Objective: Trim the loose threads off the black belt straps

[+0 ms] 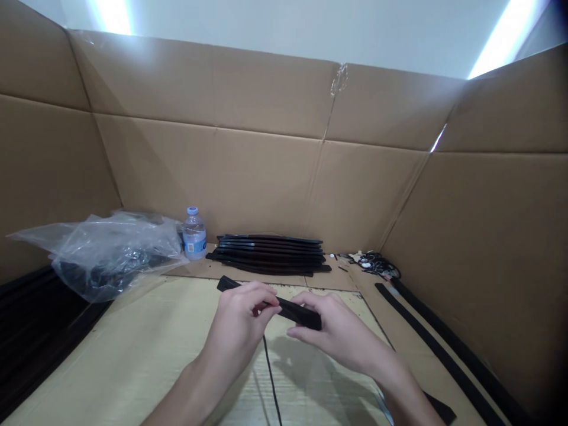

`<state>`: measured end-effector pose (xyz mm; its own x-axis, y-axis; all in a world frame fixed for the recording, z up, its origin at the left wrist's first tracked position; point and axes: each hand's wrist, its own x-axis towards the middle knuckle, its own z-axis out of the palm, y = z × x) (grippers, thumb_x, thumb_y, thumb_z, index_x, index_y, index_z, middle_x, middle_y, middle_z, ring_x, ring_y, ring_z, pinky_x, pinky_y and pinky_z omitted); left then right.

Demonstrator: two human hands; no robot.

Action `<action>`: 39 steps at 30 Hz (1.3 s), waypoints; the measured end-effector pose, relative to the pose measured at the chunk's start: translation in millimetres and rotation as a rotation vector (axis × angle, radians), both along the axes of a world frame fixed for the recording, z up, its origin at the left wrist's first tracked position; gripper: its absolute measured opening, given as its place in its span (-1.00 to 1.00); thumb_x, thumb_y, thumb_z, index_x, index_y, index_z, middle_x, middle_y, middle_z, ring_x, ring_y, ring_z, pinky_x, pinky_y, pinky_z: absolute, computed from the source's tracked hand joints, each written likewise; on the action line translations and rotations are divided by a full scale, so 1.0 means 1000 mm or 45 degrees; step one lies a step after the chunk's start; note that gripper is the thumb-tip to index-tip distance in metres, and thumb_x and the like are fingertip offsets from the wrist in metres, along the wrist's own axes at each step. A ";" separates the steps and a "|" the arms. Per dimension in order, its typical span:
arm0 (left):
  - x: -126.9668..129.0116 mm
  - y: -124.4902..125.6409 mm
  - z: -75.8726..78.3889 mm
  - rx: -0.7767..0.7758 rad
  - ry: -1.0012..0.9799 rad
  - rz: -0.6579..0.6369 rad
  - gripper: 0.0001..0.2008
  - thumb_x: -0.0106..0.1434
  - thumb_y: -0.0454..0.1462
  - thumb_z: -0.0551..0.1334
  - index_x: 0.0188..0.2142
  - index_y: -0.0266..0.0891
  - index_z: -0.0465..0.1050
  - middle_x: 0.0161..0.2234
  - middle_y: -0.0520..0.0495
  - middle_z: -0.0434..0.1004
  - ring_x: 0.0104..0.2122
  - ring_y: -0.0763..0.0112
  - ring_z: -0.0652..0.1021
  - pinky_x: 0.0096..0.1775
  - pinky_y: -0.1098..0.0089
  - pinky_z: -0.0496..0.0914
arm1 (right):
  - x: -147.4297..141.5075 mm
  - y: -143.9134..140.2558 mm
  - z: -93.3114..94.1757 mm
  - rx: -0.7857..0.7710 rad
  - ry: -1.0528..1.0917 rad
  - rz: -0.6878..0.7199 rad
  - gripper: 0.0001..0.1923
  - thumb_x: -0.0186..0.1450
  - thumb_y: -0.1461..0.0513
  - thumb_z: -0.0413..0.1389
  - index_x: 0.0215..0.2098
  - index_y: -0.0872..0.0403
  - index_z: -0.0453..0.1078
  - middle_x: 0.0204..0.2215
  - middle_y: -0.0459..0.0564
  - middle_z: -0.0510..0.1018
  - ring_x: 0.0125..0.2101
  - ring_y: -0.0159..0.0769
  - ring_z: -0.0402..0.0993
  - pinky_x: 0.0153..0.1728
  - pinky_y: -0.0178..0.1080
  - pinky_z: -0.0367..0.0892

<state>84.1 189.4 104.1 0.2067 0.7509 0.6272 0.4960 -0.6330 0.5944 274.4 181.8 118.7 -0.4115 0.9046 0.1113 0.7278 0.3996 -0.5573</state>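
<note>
Both hands hold one short black bar [231,284] above a cardboard-covered work surface [146,349]. My left hand [242,322] pinches its middle from the near side, fingers curled on it. My right hand [331,328] grips the bar's right end, thumb on top. The bar's left end sticks out past my left hand, pointing to the far left. A thin black cord [271,378] hangs down from the area under my left hand toward me.
A stack of long black strips [270,253] lies against the back cardboard wall [248,177]. A small water bottle [194,234] and a clear plastic bag [110,251] sit at the left. Two long black strips [439,349] run along the right; small parts [373,262] lie in the corner.
</note>
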 end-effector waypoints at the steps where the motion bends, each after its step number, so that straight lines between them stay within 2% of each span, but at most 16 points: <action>1: 0.000 0.000 0.000 -0.003 -0.003 0.002 -0.88 0.05 -0.45 0.29 -0.53 -0.23 0.50 -0.43 -0.01 0.56 -0.51 0.47 0.51 -0.49 0.51 0.35 | 0.000 0.000 0.000 -0.001 0.003 0.004 -0.77 0.19 0.05 0.16 -0.23 -0.04 0.43 -0.39 -0.12 0.51 -0.31 -0.24 0.38 -0.29 -0.27 0.23; 6: 0.002 0.000 0.000 -0.050 -0.013 0.015 -0.88 0.05 -0.45 0.28 -0.53 -0.23 0.52 -0.41 -0.05 0.56 -0.50 0.46 0.51 -0.51 0.52 0.37 | 0.002 0.001 0.001 -0.023 0.019 0.025 -0.75 0.19 0.05 0.15 -0.22 -0.03 0.43 -0.38 -0.12 0.52 -0.31 -0.22 0.39 -0.34 -0.29 0.24; 13: 0.003 -0.002 -0.001 -0.098 0.013 0.051 -0.89 0.07 -0.43 0.28 -0.53 -0.24 0.51 -0.38 -0.05 0.54 -0.53 0.49 0.49 -0.52 0.52 0.35 | -0.001 0.000 0.002 -0.014 0.096 0.040 -0.70 0.22 0.04 0.12 -0.13 -0.04 0.45 -0.24 -0.09 0.56 -0.18 -0.16 0.41 -0.22 -0.25 0.25; 20: 0.003 -0.004 0.001 -0.124 0.064 0.045 -0.87 0.08 -0.45 0.25 -0.50 -0.24 0.52 -0.35 -0.05 0.53 -0.52 0.52 0.48 -0.49 0.51 0.35 | -0.001 -0.002 0.004 -0.015 0.119 0.043 -0.70 0.29 0.03 0.03 -0.15 -0.02 0.47 -0.26 -0.08 0.57 -0.19 -0.20 0.43 -0.20 -0.25 0.25; 25: 0.003 -0.003 0.000 -0.144 0.069 0.043 -0.87 0.09 -0.45 0.24 -0.50 -0.25 0.52 -0.34 -0.05 0.53 -0.55 0.55 0.45 -0.51 0.51 0.33 | 0.000 -0.002 0.005 0.009 0.119 0.054 -0.68 0.26 0.04 0.08 -0.11 -0.01 0.46 -0.19 -0.05 0.57 -0.13 -0.19 0.42 -0.16 -0.25 0.24; 33: 0.004 -0.004 -0.001 -0.225 0.098 0.051 -0.87 0.07 -0.45 0.23 -0.51 -0.27 0.51 -0.34 -0.05 0.52 -0.54 0.55 0.46 -0.47 0.50 0.36 | -0.003 0.003 -0.001 0.024 0.154 0.086 -0.75 0.26 0.07 0.10 -0.22 0.02 0.49 -0.32 -0.08 0.59 -0.30 -0.27 0.46 -0.29 -0.29 0.23; 39: 0.003 -0.004 -0.003 -0.240 0.167 0.046 -0.85 0.10 -0.44 0.19 -0.50 -0.26 0.51 -0.34 -0.04 0.50 -0.54 0.56 0.42 -0.47 0.49 0.33 | -0.003 0.008 -0.008 0.033 0.114 0.093 -0.73 0.26 0.05 0.09 -0.24 0.04 0.51 -0.33 -0.07 0.59 -0.30 -0.26 0.45 -0.33 -0.29 0.20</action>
